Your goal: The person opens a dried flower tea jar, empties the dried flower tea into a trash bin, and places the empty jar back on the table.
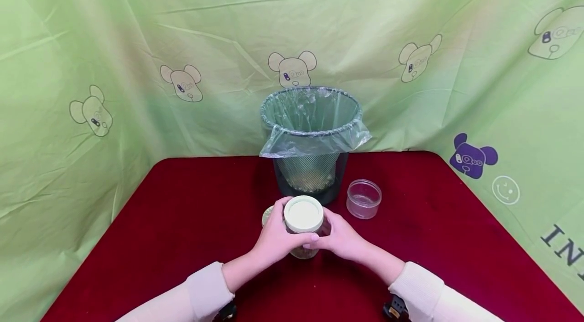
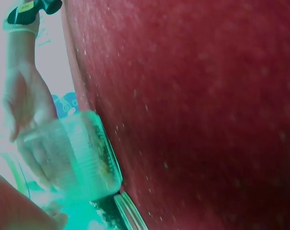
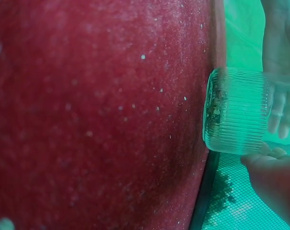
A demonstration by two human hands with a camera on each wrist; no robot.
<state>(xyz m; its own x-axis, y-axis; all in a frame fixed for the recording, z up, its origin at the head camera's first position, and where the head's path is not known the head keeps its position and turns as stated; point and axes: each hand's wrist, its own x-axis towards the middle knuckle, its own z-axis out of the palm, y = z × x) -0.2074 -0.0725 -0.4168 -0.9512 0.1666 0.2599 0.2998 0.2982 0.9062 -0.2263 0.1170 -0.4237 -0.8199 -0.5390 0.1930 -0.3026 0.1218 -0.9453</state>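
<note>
A clear ribbed jar with a white lid stands upright on the red-covered table. Small brownish bits lie at its bottom, seen through the wall in the right wrist view, where the jar sits right at the cloth. My left hand grips the upper jar from the left, thumb across the front. From the right, my right hand holds it too, the thumbs meeting in front just under the lid. Fingers behind the jar are partly hidden.
A mesh bin with a clear plastic liner stands behind the jar. To its right sits an open clear round container. A round pale disc-like thing is half hidden by the left hand. Pale specks dot the cloth.
</note>
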